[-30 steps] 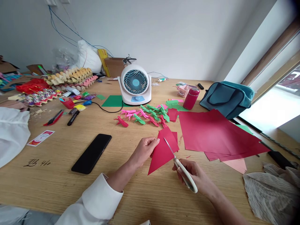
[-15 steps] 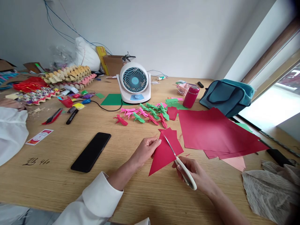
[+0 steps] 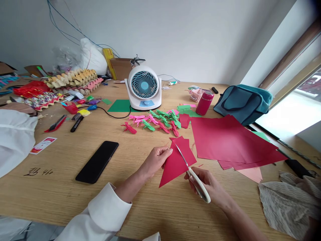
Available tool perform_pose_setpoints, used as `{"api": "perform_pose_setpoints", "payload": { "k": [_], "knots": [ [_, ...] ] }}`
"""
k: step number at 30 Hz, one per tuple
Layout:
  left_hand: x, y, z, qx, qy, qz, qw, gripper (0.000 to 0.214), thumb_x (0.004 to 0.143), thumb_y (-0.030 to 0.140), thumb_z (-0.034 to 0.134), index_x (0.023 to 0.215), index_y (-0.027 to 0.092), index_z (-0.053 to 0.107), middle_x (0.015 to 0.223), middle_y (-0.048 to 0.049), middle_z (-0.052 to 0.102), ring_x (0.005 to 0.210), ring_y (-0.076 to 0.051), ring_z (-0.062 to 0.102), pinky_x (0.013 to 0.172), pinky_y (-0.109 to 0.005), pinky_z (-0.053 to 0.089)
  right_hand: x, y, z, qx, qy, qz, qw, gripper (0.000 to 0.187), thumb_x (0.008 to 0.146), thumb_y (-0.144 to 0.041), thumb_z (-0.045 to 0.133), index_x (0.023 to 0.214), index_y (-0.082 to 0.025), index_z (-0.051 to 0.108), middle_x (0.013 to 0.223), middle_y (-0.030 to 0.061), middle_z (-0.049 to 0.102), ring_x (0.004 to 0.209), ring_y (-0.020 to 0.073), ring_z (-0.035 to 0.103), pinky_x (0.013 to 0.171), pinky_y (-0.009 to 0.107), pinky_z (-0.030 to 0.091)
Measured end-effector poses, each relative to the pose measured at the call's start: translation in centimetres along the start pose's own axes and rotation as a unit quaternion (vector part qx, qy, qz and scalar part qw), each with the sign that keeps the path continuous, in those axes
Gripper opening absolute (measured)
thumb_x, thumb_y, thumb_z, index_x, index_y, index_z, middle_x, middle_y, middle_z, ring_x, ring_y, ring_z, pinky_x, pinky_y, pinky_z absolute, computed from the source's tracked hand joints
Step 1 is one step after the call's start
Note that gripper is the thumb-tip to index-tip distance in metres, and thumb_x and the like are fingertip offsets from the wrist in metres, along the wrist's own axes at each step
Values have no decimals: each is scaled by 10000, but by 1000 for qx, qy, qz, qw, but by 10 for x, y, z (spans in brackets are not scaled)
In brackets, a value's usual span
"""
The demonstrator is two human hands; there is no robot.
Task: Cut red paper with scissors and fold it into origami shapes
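My left hand (image 3: pixel 158 160) pinches the left edge of a red paper piece (image 3: pixel 173 172), held just above the table with a pointed corner toward me. White-handled scissors (image 3: pixel 199 185) sit in my right hand (image 3: pixel 207 183), fingers wrapped round the handles. Their blades lie across the red paper, pointing up and left; the lower blade is hidden by it. Past the paper is a cluster of folded paper figures (image 3: pixel 163 117) in pink, green and red. A small stack of cut red paper (image 3: pixel 185 120) rests beside them.
Large red sheets (image 3: pixel 230 140) lie to the right, near a red bottle (image 3: pixel 204 103) and a teal bag (image 3: pixel 243 102). A fan (image 3: pixel 144 88) stands at the back. On the left are a phone (image 3: pixel 97 162), a cutter (image 3: pixel 77 124) and another person's white sleeve (image 3: pixel 15 140).
The other person's sleeve at the left has shifted slightly to the right. My hands, the scissors and the red paper look almost the same.
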State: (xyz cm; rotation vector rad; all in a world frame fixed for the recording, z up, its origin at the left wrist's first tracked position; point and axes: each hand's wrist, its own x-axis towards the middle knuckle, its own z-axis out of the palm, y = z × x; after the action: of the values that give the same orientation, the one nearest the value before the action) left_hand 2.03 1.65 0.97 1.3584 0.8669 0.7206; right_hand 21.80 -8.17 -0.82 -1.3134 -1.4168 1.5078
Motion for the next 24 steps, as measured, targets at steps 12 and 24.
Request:
{"api": "perform_pose_setpoints", "payload": {
  "k": [12, 24],
  "knots": [
    [0, -1, 0, 5, 3, -6, 1000, 463, 866, 519, 541, 611, 182, 351, 552, 57, 353, 481, -66, 344, 451, -183, 273, 0, 5, 0, -5, 21, 5, 1000, 471, 834, -638, 567, 769, -174, 524, 559, -45, 442, 492, 96, 386, 465, 243, 283],
    [-1, 2, -1, 1, 26, -1, 1000, 490, 855, 573, 529, 620, 187, 340, 559, 58, 338, 486, -67, 336, 439, -173, 303, 0, 4, 4, -22, 12, 0, 1000, 403, 864, -560, 569, 800, -162, 553, 588, -37, 463, 520, 91, 378, 485, 250, 257]
  ]
}}
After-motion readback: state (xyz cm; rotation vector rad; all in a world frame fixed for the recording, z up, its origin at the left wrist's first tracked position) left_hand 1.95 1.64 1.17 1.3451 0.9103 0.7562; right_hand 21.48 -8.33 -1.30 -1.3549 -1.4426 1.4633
